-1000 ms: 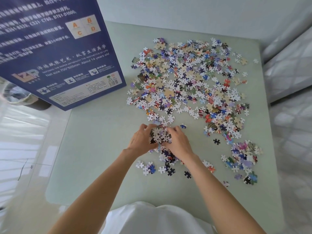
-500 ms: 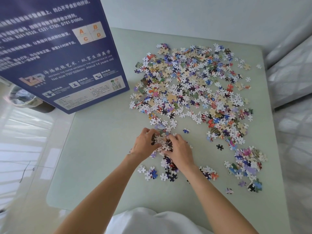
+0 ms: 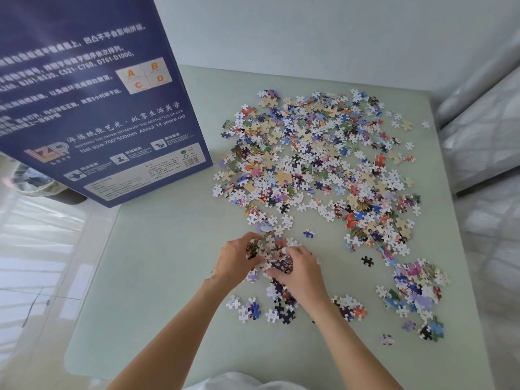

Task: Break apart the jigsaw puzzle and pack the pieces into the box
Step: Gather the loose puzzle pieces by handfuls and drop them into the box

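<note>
Just below the middle of the frame, the left hand (image 3: 235,261) and the right hand (image 3: 299,273) faced each other over a small heap of puzzle pieces (image 3: 268,254), fingers curled in around it from both sides so that the heap was cupped between them. Whether it had left the table (image 3: 157,263) could not be told. The big spread of loose pieces (image 3: 315,153) covered the upper right of the frame, with a smaller cluster (image 3: 416,288) at the lower right and a few strays (image 3: 253,306) under the wrists. The blue box (image 3: 92,108) stood on edge at the upper left, its printed face toward the camera; its opening was not visible.

To do this scoop well, the palms probably needed to close low against the table so thin pieces did not slip out underneath, and the load should stay modest. Any lumps that were joined would want crumbling before the carry leftward to the box.
</note>
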Available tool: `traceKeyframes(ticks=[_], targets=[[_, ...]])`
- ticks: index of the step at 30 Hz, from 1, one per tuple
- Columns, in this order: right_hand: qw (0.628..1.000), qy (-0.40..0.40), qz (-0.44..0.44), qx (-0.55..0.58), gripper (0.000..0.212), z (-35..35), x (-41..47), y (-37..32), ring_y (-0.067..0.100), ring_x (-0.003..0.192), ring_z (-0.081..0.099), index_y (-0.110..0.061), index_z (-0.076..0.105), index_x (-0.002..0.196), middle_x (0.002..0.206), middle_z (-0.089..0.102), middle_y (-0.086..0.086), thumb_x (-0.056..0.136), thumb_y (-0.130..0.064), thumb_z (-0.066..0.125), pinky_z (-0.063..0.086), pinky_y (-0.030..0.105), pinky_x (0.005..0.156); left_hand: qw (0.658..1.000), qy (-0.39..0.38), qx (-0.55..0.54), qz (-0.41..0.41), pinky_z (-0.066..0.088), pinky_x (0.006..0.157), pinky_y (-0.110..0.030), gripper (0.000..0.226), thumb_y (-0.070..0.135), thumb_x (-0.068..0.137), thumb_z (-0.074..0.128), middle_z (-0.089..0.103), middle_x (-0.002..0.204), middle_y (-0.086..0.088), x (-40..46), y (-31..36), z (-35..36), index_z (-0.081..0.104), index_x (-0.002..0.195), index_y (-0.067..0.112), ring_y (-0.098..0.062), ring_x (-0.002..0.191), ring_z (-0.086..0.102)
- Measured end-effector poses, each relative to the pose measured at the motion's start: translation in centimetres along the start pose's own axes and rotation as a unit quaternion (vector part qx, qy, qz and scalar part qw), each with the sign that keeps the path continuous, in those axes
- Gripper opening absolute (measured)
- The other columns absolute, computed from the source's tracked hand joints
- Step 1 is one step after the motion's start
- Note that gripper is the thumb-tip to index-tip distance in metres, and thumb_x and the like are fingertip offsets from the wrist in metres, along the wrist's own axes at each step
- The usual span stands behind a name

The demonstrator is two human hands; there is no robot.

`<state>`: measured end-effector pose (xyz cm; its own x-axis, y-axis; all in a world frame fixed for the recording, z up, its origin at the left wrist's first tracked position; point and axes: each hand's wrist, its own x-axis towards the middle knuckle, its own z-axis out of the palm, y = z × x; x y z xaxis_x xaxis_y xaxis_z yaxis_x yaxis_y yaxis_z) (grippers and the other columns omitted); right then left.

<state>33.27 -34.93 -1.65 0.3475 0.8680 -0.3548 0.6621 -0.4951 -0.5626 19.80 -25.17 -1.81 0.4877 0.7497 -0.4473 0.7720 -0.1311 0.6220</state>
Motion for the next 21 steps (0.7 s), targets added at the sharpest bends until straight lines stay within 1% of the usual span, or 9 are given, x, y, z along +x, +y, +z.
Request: traceKeyframes(ticks=[3, 7, 10, 12, 14, 16, 18, 20, 21], targets=[[0.999, 0.041, 0.005, -0.009, 0.050, 0.6, 0.1, -0.2, 0.016, 0.106, 0.055, -0.013, 0.055, 0.121, 0.115, 0.058, 0.001, 0.079, -0.038, 0.069, 0.042, 0.023, 0.087, 1.000, -0.001, -0.005, -0.006, 0.047, 0.078, -0.023, 0.043, 0.024, 0.083, 0.070, 0.067, 0.107, -0.001, -0.3, -0.2, -0.1, 0.053, 0.123, 0.027, -0.012, 0.090, 0.061], [0.998, 0.065, 0.000, 0.018, 0.037, 0.5, 0.1, -0.1, 0.017, 0.102, 0.058, -0.012, 0.061, 0.113, 0.109, 0.063, -0.001, 0.081, -0.027, 0.071, 0.045, 0.024, 0.085, 0.999, 0.013, -0.030, -0.013, 0.048, 0.078, -0.020, 0.043, 0.022, 0.081, 0.072, 0.066, 0.107, 0.001, -0.9, -0.6, -0.6, 0.055, 0.121, 0.027, -0.009, 0.086, 0.063], [0.996, 0.084, -0.007, 0.030, 0.032, -0.3, -0.4, 0.2, 0.013, 0.094, 0.061, -0.011, 0.065, 0.108, 0.104, 0.066, -0.001, 0.079, -0.021, 0.073, 0.044, 0.018, 0.082, 0.998, 0.033, -0.053, -0.030, 0.047, 0.074, -0.017, 0.044, 0.022, 0.080, 0.073, 0.066, 0.104, 0.000, -1.6, -1.2, -1.3, 0.056, 0.119, 0.029, -0.008, 0.080, 0.064], [0.995, 0.097, -0.021, 0.030, 0.029, -1.0, -0.9, 0.1, 0.009, 0.083, 0.061, -0.011, 0.067, 0.103, 0.097, 0.068, -0.002, 0.077, -0.020, 0.075, 0.044, 0.014, 0.074, 0.996, 0.043, -0.063, -0.039, 0.049, 0.073, -0.017, 0.046, 0.022, 0.078, 0.075, 0.066, 0.101, -0.001, -2.2, -1.6, -1.9, 0.056, 0.119, 0.031, -0.007, 0.079, 0.065], [0.993, 0.110, -0.039, 0.025, 0.025, -1.6, -1.2, -0.2, 0.006, 0.071, 0.059, -0.013, 0.068, 0.098, 0.087, 0.067, -0.004, 0.075, -0.019, 0.076, 0.042, 0.008, 0.064, 0.995, 0.052, -0.074, -0.043, 0.047, 0.065, -0.008, 0.043, 0.021, 0.076, 0.076, 0.067, 0.097, 0.002, -3.0, -2.0, -2.4, 0.059, 0.115, 0.028, -0.003, 0.073, 0.065], [0.992, 0.109, -0.055, 0.024, 0.023, -1.9, -1.5, -0.5, 0.003, 0.067, 0.056, -0.013, 0.068, 0.095, 0.082, 0.065, -0.007, 0.074, -0.017, 0.077, 0.038, 0.003, 0.059, 0.993, 0.072, -0.087, -0.040, 0.045, 0.058, -0.005, 0.035, 0.019, 0.075, 0.078, 0.070, 0.092, 0.003, -3.8, -2.2, -3.0, 0.065, 0.107, 0.022, 0.002, 0.066, 0.063], [0.995, 0.083, -0.047, 0.028, 0.026, -1.9, -1.8, -0.7, 0.003, 0.073, 0.057, -0.013, 0.068, 0.099, 0.086, 0.066, -0.007, 0.075, -0.018, 0.077, 0.041, 0.004, 0.065, 0.991, 0.093, -0.086, -0.030, 0.044, 0.059, -0.004, 0.030, 0.020, 0.075, 0.078, 0.071, 0.089, 0.004, -4.7, -2.3, -3.8, 0.067, 0.103, 0.021, 0.004, 0.063, 0.062], [0.997, 0.060, -0.029, 0.042, 0.027, -2.4, -2.0, -1.1, 0.003, 0.077, 0.059, -0.013, 0.068, 0.102, 0.089, 0.066, -0.008, 0.076, -0.019, 0.075, 0.047, 0.011, 0.072, 0.990, 0.119, -0.080, -0.008, 0.044, 0.061, -0.003, 0.029, 0.020, 0.075, 0.078, 0.072, 0.088, 0.006, -5.7, -1.6, -5.2, 0.068, 0.102, 0.021, 0.001, 0.064, 0.063], [0.997, 0.057, -0.026, 0.054, 0.024, -2.9, -2.0, -1.5, 0.001, 0.075, 0.060, -0.015, 0.068, 0.099, 0.085, 0.065, -0.011, 0.077, -0.020, 0.075, 0.050, 0.013, 0.071, 0.987, 0.139, -0.079, 0.007, 0.043, 0.063, -0.002, 0.029, 0.020, 0.075, 0.078, 0.073, 0.088, 0.006, -6.2, -1.0, -6.3, 0.069, 0.102, 0.021, 0.000, 0.067, 0.064]])
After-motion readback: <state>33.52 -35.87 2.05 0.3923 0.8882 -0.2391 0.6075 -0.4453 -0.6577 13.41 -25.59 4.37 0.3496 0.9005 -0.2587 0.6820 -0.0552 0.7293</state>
